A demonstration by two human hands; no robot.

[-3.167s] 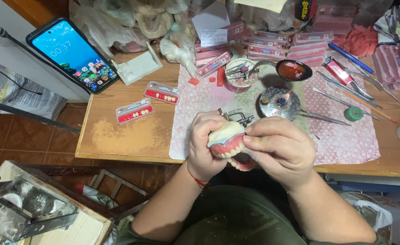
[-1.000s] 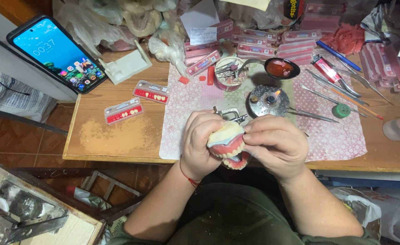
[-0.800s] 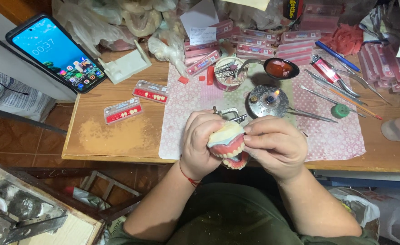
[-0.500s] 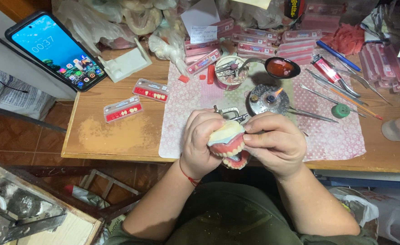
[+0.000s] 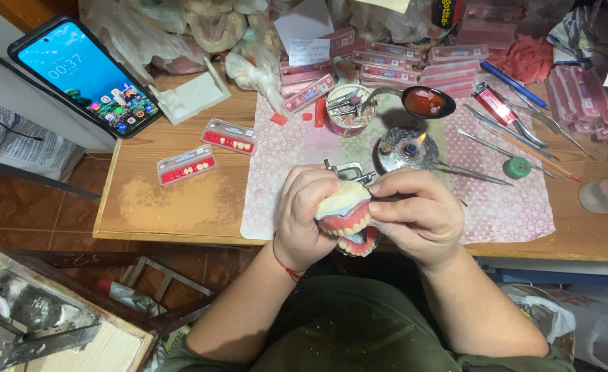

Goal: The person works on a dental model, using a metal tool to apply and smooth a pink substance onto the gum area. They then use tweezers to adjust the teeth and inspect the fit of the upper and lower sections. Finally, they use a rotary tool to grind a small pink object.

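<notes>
A pink denture model (image 5: 345, 219) is gripped above the near desk (image 5: 180, 200) edge, left hand (image 5: 307, 217) fingers curled around it, right hand (image 5: 418, 217) fingers pinched against its teeth.

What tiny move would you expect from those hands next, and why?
Probably the right hand presses a tooth a little firmer into the pink wax of the denture model. The left hand grips the model, the right fingertips pinch at its tooth row, and the small burner is lit.

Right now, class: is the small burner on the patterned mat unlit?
No: a small flame burns on the round metal burner, just beyond both hands.
</notes>
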